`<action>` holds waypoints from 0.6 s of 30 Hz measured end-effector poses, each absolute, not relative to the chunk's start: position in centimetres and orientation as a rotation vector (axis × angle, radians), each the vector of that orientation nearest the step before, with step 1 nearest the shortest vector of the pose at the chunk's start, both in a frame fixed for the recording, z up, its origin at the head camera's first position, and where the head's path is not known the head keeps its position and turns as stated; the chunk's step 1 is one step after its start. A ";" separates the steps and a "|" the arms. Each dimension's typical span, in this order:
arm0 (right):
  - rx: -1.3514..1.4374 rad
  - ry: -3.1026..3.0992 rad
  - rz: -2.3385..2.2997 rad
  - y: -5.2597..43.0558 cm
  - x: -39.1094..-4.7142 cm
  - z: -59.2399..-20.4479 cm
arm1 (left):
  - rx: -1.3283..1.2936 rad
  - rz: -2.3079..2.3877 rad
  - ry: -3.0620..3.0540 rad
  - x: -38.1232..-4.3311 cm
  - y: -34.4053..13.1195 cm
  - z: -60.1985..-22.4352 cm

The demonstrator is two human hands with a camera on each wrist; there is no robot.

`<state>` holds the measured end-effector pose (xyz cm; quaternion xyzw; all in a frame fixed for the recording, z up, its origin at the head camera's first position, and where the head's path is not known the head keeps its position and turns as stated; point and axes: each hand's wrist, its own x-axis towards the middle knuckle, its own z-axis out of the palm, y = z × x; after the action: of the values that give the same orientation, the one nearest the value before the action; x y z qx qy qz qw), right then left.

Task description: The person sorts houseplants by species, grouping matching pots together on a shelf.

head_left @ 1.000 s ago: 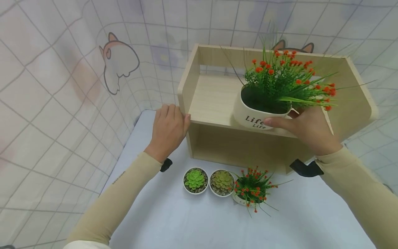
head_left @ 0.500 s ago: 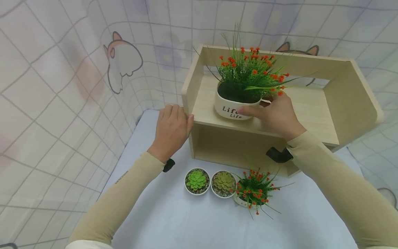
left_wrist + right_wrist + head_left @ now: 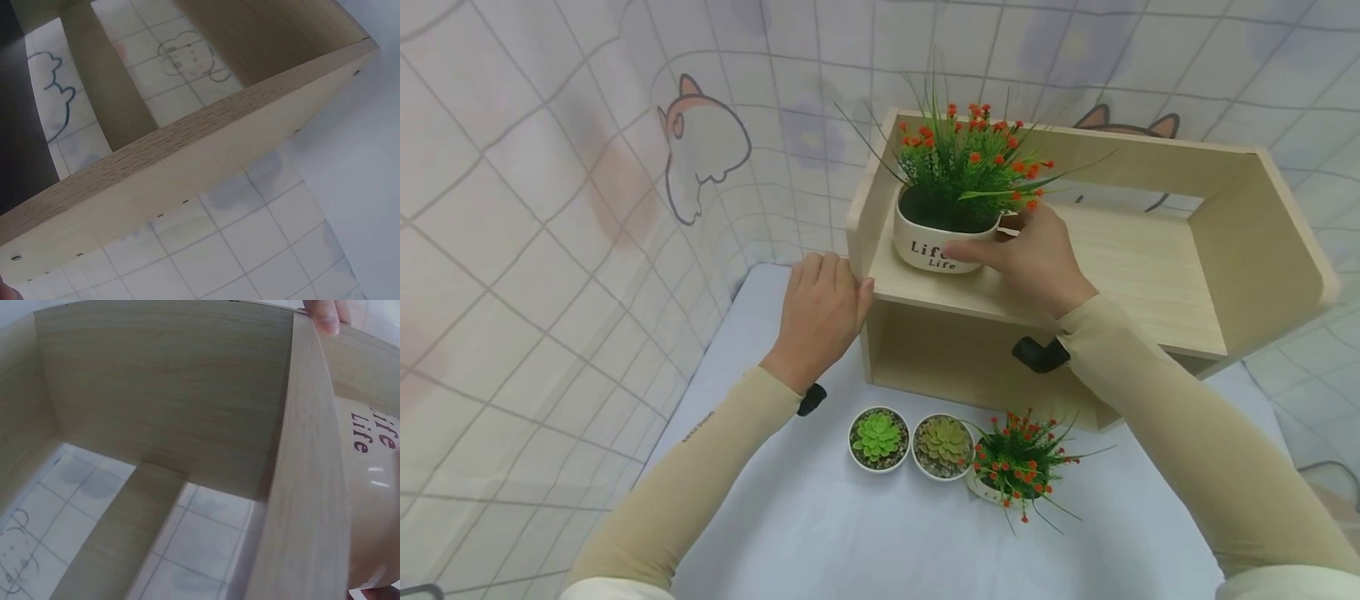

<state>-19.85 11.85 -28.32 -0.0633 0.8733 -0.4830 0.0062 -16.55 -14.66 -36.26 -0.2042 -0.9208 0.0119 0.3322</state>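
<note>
My right hand [image 3: 1037, 258] grips a white "Life" flowerpot [image 3: 925, 248] by its right end, thumb across the front and fingers behind. Grass and orange-red artificial flowers [image 3: 970, 162] fill the pot. It sits at the left end of the upper board of a wooden shelf [image 3: 1135, 271]; the right wrist view shows the lettered pot [image 3: 369, 481] beside the board's edge. My left hand [image 3: 823, 312] holds the shelf's left side panel at its front edge. A fingertip [image 3: 7, 292] shows at the corner of the left wrist view.
In front of the shelf, two round succulent pots [image 3: 878, 439] [image 3: 943, 447] and a smaller red-flowered pot [image 3: 1018, 467] stand in a row on the white tabletop [image 3: 880, 542]. Patterned sheets [image 3: 760, 50] hang behind and at left.
My right hand has moved the flowerpot leftward along the upper board, from its middle to its left end. The left hand has stayed on the side panel.
</note>
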 end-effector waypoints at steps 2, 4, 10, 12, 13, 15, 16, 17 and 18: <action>-0.190 2.718 -1.502 11.4 -20.1 -28.4 | -0.531 0.041 -2.411 -16.5 -14.6 -36.2; -0.185 2.718 -1.473 11.0 -20.2 -28.4 | -0.529 0.042 -2.412 -16.5 -14.6 -36.3; -0.208 2.716 -1.467 10.4 -20.7 -28.7 | -0.518 0.043 -2.416 -16.6 -14.6 -36.4; -0.195 2.699 -1.463 10.4 -20.8 -28.8 | -0.515 0.044 -2.421 -16.6 -14.5 -36.4; -0.187 2.689 -1.462 10.4 -20.8 -28.8 | -0.513 0.043 -2.423 -16.5 -14.5 -36.3; -0.168 2.666 -1.447 10.5 -20.8 -28.8 | -0.511 0.040 -2.427 -16.5 -14.5 -36.3; -0.157 2.654 -1.438 10.6 -20.7 -28.7 | -0.509 0.041 -2.432 -16.5 -14.5 -36.3; -0.143 2.643 -1.433 10.6 -20.6 -28.7 | -0.507 0.042 -2.436 -16.5 -14.5 -36.3; -0.139 2.637 -1.434 10.7 -20.5 -28.6 | -0.506 0.036 -2.436 -16.6 -14.6 -36.3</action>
<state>-20.49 10.74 -28.64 -0.0461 0.8755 -0.4762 0.0685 -16.57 -14.55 -36.29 -0.1924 -0.9272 0.0136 0.3210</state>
